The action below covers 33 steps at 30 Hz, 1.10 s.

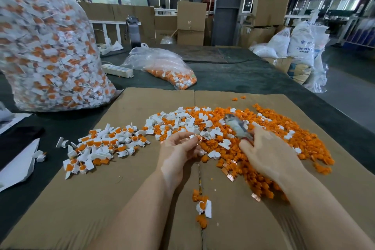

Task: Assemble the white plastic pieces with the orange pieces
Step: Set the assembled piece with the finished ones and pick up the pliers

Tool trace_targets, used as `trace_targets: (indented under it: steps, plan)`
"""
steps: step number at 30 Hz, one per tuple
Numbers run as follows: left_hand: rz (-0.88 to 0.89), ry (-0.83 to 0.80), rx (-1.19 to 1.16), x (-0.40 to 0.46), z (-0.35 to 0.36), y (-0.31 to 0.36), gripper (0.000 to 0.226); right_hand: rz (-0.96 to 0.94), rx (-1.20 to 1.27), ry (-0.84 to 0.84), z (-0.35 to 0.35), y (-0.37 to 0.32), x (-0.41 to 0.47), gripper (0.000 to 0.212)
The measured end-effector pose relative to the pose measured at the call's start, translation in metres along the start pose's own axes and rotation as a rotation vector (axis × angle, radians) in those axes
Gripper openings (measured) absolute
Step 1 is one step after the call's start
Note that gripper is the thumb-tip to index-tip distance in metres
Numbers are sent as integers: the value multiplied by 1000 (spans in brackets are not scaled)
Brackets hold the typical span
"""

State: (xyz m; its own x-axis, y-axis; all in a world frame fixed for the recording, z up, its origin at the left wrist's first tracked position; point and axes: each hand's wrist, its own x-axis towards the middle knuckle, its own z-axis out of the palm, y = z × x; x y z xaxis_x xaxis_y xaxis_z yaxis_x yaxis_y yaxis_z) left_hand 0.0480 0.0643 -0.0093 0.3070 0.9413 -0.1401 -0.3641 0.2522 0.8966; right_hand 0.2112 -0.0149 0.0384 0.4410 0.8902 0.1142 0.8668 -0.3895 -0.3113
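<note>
A wide pile of loose orange pieces (269,128) mixed with white plastic pieces (182,119) covers the middle and right of the cardboard sheet (121,199). Left of it lies a smaller heap of joined white-and-orange pieces (101,146). My left hand (178,148) pinches a small white piece (195,137) at its fingertips, at the near edge of the pile. My right hand (265,152) rests palm down on the orange pieces, and a blurred grey object (238,127) sticks out past its fingers. Whether the hand grips that object is unclear.
A tall clear bag of joined pieces (46,46) stands at the left. A smaller bag of orange and white parts (168,69) and a power strip (117,70) lie behind the cardboard. A few pieces (203,209) lie near the cardboard seam. Papers sit at the left edge.
</note>
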Motion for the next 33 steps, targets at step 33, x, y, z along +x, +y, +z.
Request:
trace_targets:
  steps: [33]
  plan:
    - [-67, 74, -60, -1, -3, 2, 20, -175, 321, -423, 1, -37, -15, 34]
